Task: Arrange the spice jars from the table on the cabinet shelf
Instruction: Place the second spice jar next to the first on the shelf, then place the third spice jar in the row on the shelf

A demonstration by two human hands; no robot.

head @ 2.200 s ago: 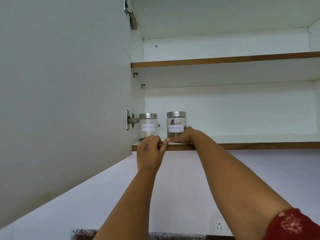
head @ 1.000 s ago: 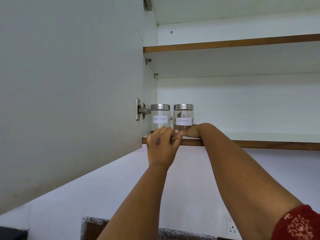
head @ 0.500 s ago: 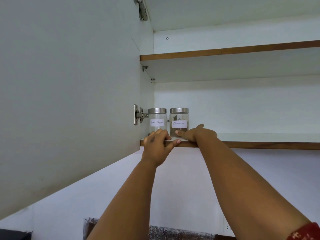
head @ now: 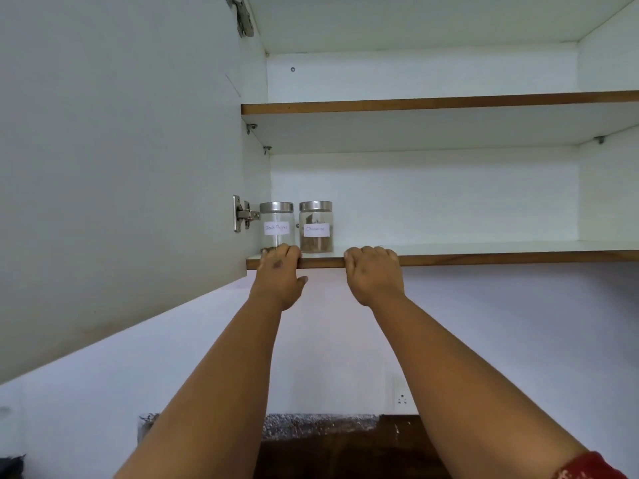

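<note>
Two glass spice jars with metal lids stand upright side by side at the left end of the lower cabinet shelf (head: 484, 258). The left one is the black pepper jar (head: 276, 224); the right one is the cinnamon jar (head: 315, 227), holding brown pieces. My left hand (head: 278, 276) rests with its fingers curled over the shelf's front edge, just below the black pepper jar. My right hand (head: 373, 274) sits on the same edge, to the right of the cinnamon jar and apart from it. Neither hand holds a jar.
The open cabinet door (head: 114, 167) fills the left side, its hinge (head: 242, 214) beside the jars. An upper shelf (head: 432, 103) runs above. To the right of the jars the lower shelf is bare. A wall socket (head: 401, 399) and a dark counter (head: 328, 444) lie below.
My right hand has let go of the cinnamon jar and moved right onto the shelf edge. My left hand stays on the edge below the black pepper jar.
</note>
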